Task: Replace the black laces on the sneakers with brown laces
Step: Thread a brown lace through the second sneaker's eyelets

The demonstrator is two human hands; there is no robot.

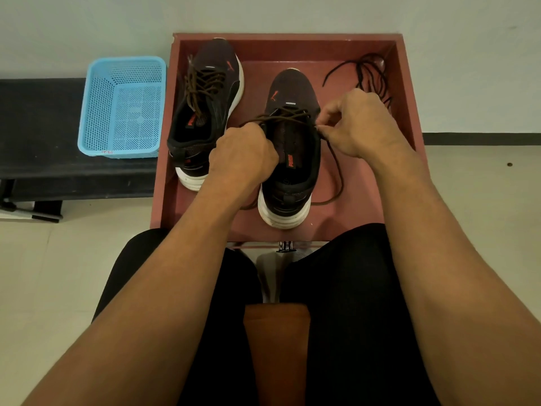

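In the red tray [405, 112] stands a black white-soled sneaker [292, 171]; the left hand [243, 153] grips its side, and the right hand [357, 124] pinches its brown lace [336, 168]. A brown-laced sneaker [205, 112] and black laces [369, 74] share the tray.

Red tray [361, 174]: sneakers [289, 92], black laces [369, 74]

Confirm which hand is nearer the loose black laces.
Right. The right hand, pinching the brown lace, is just below the black laces in view; the left hand grips the sneaker, across it from them.
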